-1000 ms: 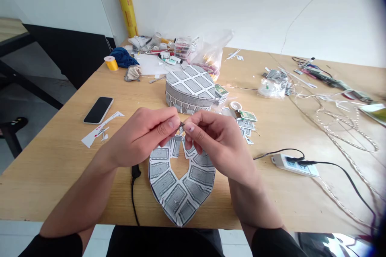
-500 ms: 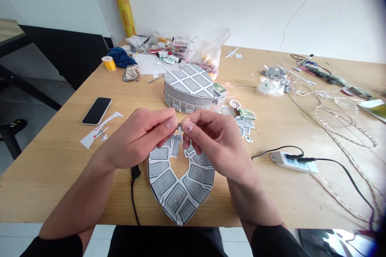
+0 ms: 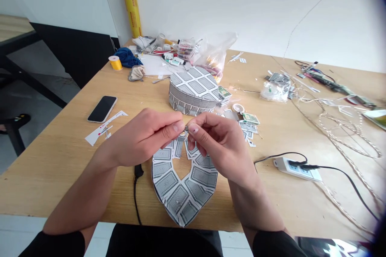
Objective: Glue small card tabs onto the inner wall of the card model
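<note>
My left hand (image 3: 157, 134) and my right hand (image 3: 214, 140) meet above the far end of a leaf-shaped ring of playing cards (image 3: 169, 182). Thumb and forefinger of each hand are pinched together, fingertips almost touching. Between them shows a tiny greyish piece, too small to name. The card ring lies on the table with a pointed near end and an open middle; its far end is partly hidden by my hands. Behind my hands stands a box covered in playing cards (image 3: 194, 88), with a patterned lid.
A phone (image 3: 102, 109) and cut card strips (image 3: 104, 128) lie on the left. Loose cards (image 3: 249, 126) and a tape roll (image 3: 238, 107) are right of the box. Farther right are a power strip (image 3: 298, 168) and coiled cord (image 3: 346, 122). A yellow roll (image 3: 132, 12) stands at the back.
The whole view has shifted slightly, so things appear a little further right. My hands keep the same pinched pose over the card ring.
</note>
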`<state>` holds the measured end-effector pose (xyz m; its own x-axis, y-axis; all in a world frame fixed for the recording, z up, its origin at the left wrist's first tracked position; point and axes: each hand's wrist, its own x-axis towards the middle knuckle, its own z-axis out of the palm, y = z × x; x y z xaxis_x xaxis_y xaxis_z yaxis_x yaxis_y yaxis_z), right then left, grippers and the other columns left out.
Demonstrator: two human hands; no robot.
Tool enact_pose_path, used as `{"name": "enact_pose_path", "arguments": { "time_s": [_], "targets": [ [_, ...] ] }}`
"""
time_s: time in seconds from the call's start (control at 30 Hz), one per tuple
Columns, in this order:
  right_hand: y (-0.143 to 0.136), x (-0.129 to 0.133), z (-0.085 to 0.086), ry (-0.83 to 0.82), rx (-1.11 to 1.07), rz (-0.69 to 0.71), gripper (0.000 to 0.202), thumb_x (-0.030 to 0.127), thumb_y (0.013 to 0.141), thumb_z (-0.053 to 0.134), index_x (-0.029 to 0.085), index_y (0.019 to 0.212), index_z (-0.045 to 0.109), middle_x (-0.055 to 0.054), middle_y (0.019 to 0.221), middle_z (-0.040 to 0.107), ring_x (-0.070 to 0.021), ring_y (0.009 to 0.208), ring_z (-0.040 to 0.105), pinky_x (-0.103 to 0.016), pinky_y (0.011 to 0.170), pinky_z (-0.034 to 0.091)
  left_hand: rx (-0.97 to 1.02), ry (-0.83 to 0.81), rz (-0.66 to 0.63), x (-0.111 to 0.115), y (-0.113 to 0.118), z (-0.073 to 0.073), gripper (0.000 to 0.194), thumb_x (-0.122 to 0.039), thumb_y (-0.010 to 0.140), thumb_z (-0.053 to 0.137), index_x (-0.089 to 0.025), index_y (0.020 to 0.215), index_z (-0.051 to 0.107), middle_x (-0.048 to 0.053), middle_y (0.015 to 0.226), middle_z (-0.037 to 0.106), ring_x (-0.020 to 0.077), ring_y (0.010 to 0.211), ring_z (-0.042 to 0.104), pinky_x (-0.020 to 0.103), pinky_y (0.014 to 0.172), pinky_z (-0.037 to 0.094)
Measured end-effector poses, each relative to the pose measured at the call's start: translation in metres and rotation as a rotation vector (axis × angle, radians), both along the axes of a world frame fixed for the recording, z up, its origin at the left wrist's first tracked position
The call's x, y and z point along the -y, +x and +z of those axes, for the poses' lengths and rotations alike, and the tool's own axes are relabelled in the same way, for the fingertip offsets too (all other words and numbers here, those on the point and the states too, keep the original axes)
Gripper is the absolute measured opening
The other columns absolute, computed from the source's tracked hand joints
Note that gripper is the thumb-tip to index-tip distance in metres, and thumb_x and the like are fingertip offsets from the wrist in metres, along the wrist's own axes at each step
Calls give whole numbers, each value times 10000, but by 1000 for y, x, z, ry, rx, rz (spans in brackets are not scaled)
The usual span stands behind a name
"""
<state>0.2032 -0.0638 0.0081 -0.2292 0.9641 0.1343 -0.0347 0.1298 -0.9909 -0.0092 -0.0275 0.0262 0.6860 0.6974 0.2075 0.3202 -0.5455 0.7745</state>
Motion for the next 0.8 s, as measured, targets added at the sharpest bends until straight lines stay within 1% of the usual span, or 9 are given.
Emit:
{"name": "enact_pose_path", "arguments": {
  "time_s": [0.1, 0.27, 0.4, 0.57, 0.7, 0.77, 0.8],
  "targets": [
    [1, 0, -1, 14, 22, -13, 255, 400, 952, 833, 198, 850, 715, 14, 656, 703, -100, 554, 582, -261, 523, 445, 31, -9, 23, 1, 2, -2, 439, -357, 1147, 436, -201, 741, 494, -47, 601, 514, 93, 544, 441, 274, 523, 335],
    [2, 2, 0, 13, 41, -12, 239, 391, 956, 831, 197, 865, 725, 14, 660, 707, -97, 556, 584, -260, 526, 442, 41, -38, 49, 4, 4, -3, 441, -370, 1150, 434, -202, 748, 499, -49, 598, 515, 91, 532, 439, 264, 509, 336],
    [0, 3, 1, 3, -4, -17, 238, 370, 952, 840, 193, 849, 718, 21, 647, 697, -90, 549, 575, -252, 523, 442, 30, -28, 60, 5, 5, -2, 438, -356, 1147, 435, -203, 742, 500, -49, 598, 515, 91, 534, 440, 264, 514, 339],
    [2, 3, 0, 2, -37, -10, 244, 377, 953, 844, 195, 850, 719, 17, 654, 688, -92, 544, 563, -252, 500, 428, 15, -20, 19, 2, 3, -1, 445, -365, 1150, 428, -203, 743, 510, -47, 601, 522, 93, 540, 450, 270, 525, 346],
    [10, 1, -1, 75, -70, -129, 252, 396, 1007, 787, 200, 867, 713, 9, 677, 667, -98, 563, 570, -248, 461, 374, -45, -26, -69, 1, 4, -1, 444, -339, 1140, 453, -197, 724, 511, -44, 597, 538, 96, 546, 454, 279, 535, 345],
    [13, 0, 0, 92, -68, -167, 257, 386, 1025, 769, 198, 860, 713, 9, 673, 655, -96, 565, 569, -243, 452, 357, -36, -45, -80, 1, 5, -1, 444, -336, 1141, 453, -195, 724, 513, -43, 598, 539, 95, 549, 457, 272, 535, 352],
    [14, -1, 0, 93, -62, -162, 260, 382, 1022, 774, 194, 852, 713, 10, 671, 655, -95, 566, 571, -241, 454, 361, -11, -59, -70, 1, 5, -1, 445, -342, 1143, 451, -194, 729, 519, -43, 602, 542, 93, 550, 463, 264, 532, 358]
  ]
}}
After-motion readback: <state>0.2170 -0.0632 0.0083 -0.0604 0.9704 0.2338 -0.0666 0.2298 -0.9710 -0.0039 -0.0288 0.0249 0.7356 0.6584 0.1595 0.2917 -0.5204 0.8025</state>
